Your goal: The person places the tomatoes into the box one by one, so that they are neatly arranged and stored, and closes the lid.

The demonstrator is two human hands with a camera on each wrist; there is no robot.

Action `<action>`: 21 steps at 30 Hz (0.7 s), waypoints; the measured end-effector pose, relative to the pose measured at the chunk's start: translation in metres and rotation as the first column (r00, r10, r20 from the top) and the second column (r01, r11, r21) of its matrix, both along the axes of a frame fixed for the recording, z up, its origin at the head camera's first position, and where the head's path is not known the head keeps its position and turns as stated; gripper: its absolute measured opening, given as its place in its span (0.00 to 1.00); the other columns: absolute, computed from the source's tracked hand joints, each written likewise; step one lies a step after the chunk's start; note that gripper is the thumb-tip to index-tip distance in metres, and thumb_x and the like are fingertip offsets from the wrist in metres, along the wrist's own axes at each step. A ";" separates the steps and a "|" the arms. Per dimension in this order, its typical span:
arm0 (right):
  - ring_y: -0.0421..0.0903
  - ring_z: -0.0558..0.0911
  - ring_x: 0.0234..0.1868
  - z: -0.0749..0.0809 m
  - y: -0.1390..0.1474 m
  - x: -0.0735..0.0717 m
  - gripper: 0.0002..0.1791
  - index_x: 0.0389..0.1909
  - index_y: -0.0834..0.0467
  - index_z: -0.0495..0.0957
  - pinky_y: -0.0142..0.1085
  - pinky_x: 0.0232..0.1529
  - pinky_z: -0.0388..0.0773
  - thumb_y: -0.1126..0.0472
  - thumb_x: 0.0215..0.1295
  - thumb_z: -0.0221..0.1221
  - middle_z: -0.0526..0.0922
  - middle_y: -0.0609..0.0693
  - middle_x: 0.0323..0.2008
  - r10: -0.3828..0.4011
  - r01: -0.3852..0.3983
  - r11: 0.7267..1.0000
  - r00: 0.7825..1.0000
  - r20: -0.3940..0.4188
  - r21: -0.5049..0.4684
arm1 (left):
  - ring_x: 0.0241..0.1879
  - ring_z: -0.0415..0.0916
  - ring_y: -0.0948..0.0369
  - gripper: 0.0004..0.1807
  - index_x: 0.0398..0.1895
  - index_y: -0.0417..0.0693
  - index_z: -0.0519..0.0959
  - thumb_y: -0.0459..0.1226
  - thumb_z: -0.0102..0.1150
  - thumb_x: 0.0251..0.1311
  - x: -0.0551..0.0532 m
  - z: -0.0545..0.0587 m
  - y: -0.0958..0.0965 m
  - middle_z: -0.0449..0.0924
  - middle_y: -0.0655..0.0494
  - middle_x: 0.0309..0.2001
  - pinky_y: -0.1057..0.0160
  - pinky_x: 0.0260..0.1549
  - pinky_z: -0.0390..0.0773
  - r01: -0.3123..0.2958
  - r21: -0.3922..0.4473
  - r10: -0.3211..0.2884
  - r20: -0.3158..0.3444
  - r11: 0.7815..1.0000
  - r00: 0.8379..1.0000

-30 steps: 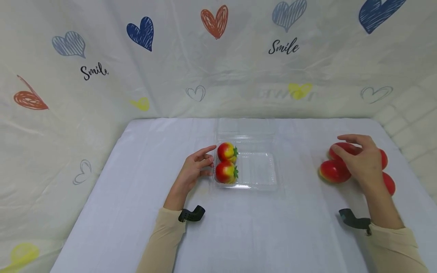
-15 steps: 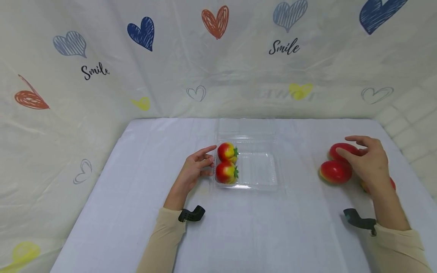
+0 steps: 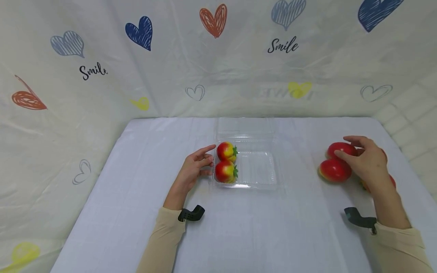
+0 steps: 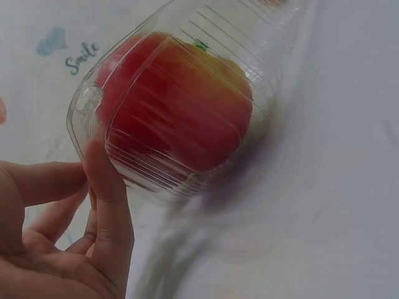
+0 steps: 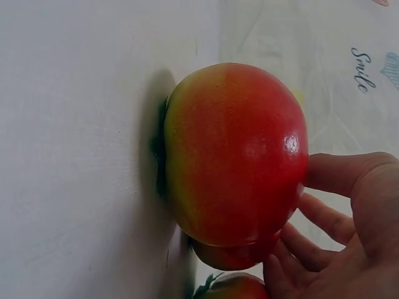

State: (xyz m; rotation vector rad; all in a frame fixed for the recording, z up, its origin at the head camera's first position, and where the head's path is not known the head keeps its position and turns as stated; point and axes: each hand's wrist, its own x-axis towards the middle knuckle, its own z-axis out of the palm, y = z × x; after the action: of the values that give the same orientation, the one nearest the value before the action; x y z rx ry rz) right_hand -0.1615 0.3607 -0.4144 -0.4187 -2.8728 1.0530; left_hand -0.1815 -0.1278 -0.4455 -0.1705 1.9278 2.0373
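Note:
In the head view my left hand (image 3: 191, 170) is at the left edge of a clear plastic clamshell box (image 3: 257, 170). The left wrist view shows its thumb and fingers pinching the box's rim (image 4: 78, 121). Two red-and-yellow, tomato-like fruits with green leafy tops, a far one (image 3: 226, 151) and a near one (image 3: 225, 171), lie along the box's left side. My right hand (image 3: 367, 161) reaches over a similar rear red fruit (image 3: 336, 148), thumb on the near side and fingers beyond. In the right wrist view a front fruit (image 5: 237, 156) hides the thumb's tip and most of the grip.
The front fruit (image 3: 334, 170) lies just before the rear one. Another red fruit (image 3: 392, 182) is partly hidden beside my right wrist. The box's lid (image 3: 246, 127) lies folded back. White cloth (image 3: 252, 235) covers the table, with a heart-printed curtain (image 3: 239, 68) behind.
My right hand has shifted a little to the right over the rear fruit since one second ago, then stayed nearly still. My left hand and the box have not moved.

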 end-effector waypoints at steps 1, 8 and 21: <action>0.73 0.66 0.65 0.000 0.000 0.000 0.41 0.79 0.60 0.59 0.27 0.32 0.69 0.49 0.73 0.62 0.63 0.72 0.73 0.007 -0.007 1.000 1.000 -0.001 -0.003 | 0.39 0.77 0.60 0.21 0.67 0.61 0.79 0.36 0.57 0.75 0.000 0.000 0.000 0.78 0.57 0.44 0.69 0.32 0.85 0.001 0.000 -0.001 -0.001 1.000 1.000; 0.75 0.64 0.66 0.000 -0.001 0.001 0.41 0.79 0.61 0.59 0.48 0.36 0.86 0.51 0.72 0.64 0.61 0.73 0.73 0.092 -0.092 0.996 0.996 0.007 -0.017 | 0.39 0.77 0.61 0.21 0.68 0.60 0.79 0.36 0.57 0.75 0.000 0.000 0.001 0.78 0.58 0.43 0.69 0.33 0.85 0.000 0.004 0.000 0.001 1.000 1.000; 0.73 0.64 0.62 -0.001 0.002 0.002 0.44 0.78 0.64 0.57 0.45 0.35 0.83 0.47 0.71 0.64 0.63 0.74 0.70 0.135 -0.136 0.991 0.990 0.044 0.010 | 0.39 0.77 0.61 0.21 0.68 0.60 0.79 0.35 0.58 0.75 0.001 0.000 0.001 0.78 0.57 0.44 0.69 0.32 0.85 -0.003 0.005 0.003 -0.006 1.000 1.000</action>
State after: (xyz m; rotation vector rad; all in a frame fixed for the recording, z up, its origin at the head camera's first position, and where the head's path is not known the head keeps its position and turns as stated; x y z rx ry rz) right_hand -0.1594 0.3624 -0.4157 -0.2517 -2.9818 1.0561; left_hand -0.1807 -0.1266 -0.4452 -0.1669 1.9273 2.0465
